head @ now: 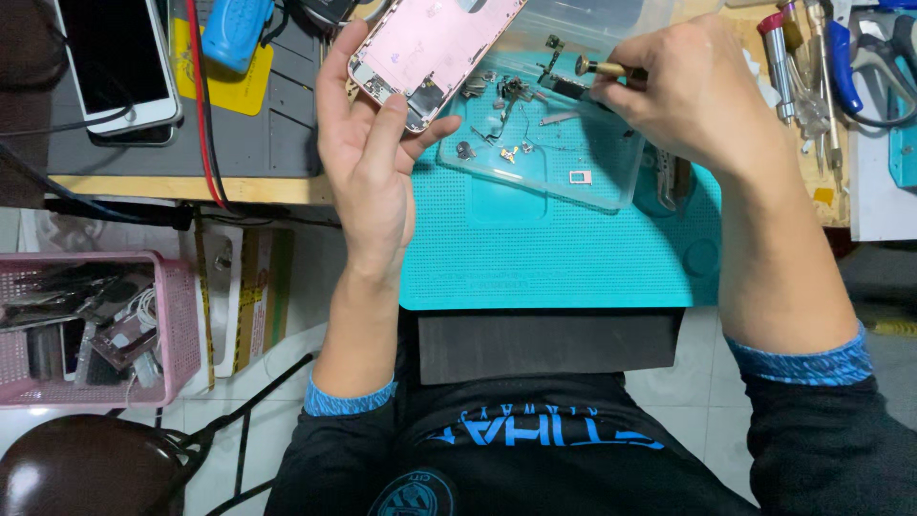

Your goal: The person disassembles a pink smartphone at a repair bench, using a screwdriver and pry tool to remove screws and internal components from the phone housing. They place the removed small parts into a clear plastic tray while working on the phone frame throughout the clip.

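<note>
Pink phone housing (435, 48) gripped by left hand (368, 158) fingers, right hand (693, 91) pinching brass tool (607, 70)

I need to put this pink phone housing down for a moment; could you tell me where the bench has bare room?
The teal mat is bare along its near edge, between the clear parts tray and the dark block. The grey mat has a free strip beside the white phone. The tray and the tool pile are crowded.

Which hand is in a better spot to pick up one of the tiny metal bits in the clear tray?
Probably the right hand. It already hovers over the clear tray with a brass-tipped tool by the small parts. The left hand is busy holding the pink phone housing.
</note>
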`<state>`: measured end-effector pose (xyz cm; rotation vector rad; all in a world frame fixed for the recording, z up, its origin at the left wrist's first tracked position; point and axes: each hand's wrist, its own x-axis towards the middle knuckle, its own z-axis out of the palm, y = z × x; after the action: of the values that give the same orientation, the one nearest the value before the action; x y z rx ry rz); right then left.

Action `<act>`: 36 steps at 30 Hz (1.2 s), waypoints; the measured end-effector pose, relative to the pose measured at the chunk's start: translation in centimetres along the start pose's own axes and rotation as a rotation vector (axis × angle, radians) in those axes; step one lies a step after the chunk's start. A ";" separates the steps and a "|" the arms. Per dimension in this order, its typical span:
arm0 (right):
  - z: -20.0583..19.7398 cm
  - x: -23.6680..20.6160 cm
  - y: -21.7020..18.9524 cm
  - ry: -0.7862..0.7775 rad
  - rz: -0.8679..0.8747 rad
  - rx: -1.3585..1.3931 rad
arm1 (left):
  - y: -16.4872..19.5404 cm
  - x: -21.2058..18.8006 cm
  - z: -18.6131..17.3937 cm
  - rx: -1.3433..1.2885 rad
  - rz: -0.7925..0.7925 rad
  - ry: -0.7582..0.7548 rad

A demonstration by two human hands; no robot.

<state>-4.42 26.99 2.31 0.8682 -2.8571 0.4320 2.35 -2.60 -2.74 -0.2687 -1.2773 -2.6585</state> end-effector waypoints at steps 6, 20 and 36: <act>-0.9 0.3 -1.8 0.023 0.105 0.048 | -0.5 0.0 0.3 0.026 -0.019 -0.026; -1.0 -2.4 -1.4 0.173 0.131 0.802 | -0.6 0.2 0.6 0.021 -0.034 -0.046; 2.1 -0.6 -2.8 0.037 -0.003 0.055 | -0.5 0.4 0.6 0.037 -0.057 -0.013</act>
<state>-2.44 24.48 0.84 0.8642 -2.8221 0.5227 1.92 -1.84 -2.64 -0.2486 -1.3566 -2.6812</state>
